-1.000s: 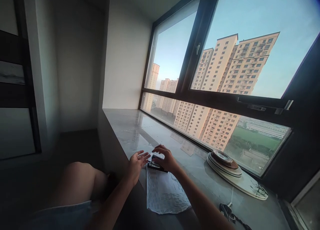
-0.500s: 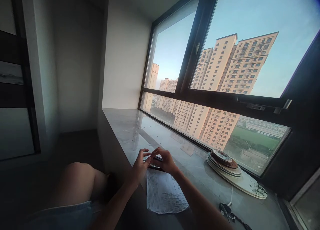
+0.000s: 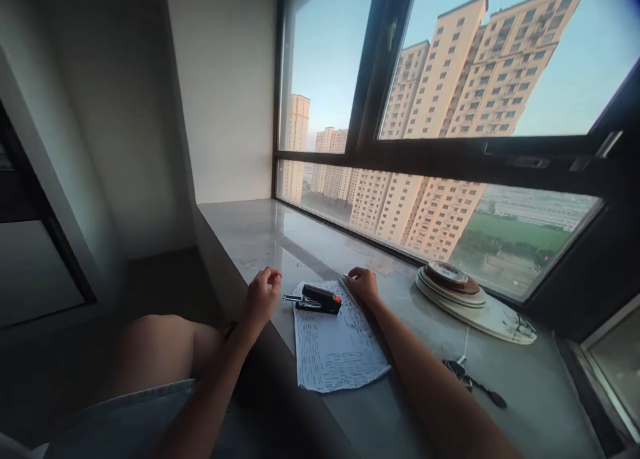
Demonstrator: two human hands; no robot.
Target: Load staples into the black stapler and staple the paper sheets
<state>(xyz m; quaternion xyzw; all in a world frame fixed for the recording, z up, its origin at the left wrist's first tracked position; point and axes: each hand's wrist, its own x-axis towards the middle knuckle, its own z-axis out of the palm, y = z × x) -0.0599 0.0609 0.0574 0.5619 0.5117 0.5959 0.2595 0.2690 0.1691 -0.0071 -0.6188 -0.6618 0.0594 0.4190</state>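
Pale stone ledge (image 3: 250, 232) under big window, tower blocks outside. Printed sheet (image 3: 335, 349) laid on ledge near front edge. Stapler (image 3: 320, 299) laid across sheet's far end, between both hands, touched by neither. Stapler: black, orange patch on top, metal nose jutting left. Left hand (image 3: 261, 298) just left of nose, fingers curled in, thumb tip met by forefinger, nothing seen held. Right hand (image 3: 363, 284) at sheet's far right corner, fingers bent down; grip cannot be told. Judged: sheet best kept pinned flat at corner, stapler best taken by body, clear of nose. Stacked plates (image 3: 453, 287) and keys (image 3: 465, 372) to right.
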